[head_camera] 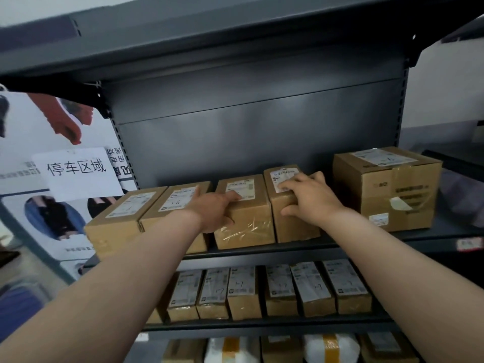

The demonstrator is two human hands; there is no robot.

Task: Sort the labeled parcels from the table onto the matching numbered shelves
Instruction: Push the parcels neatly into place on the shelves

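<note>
Backdrop: dark grey steel rack (248,127), posters on the wall to its left.
Sign: white sheet (78,171) over the posters, printed 停车区域.
Upper shelf (340,244): five brown cardboard parcels in a row, white shipping labels on top.
Far-left parcel (117,221): label print too small to read.
Second parcel (170,203): handwritten "9-1" as seen from here, possibly upside down.
Third parcel (248,224): label handwriting hidden under fingertips; clear tape on front face.
Left hand (214,208): grips third parcel at its top-left front corner, fingers curled over the top onto the label, thumb on front face.
Fourth parcel (296,226): just beside third, stands a bit taller.
Right hand (311,197): fingers spread over fourth parcel's top and label, thumb on its front face, clamping the top front edge.
Big parcel (392,195): far right, apart from fourth; handwritten 9 or 6, can't tell which.
Lower shelf (262,324): row of small parcels (243,292), several marked "1-7".
Bottom: white bags (330,347) with yellow tape, blurred.
</note>
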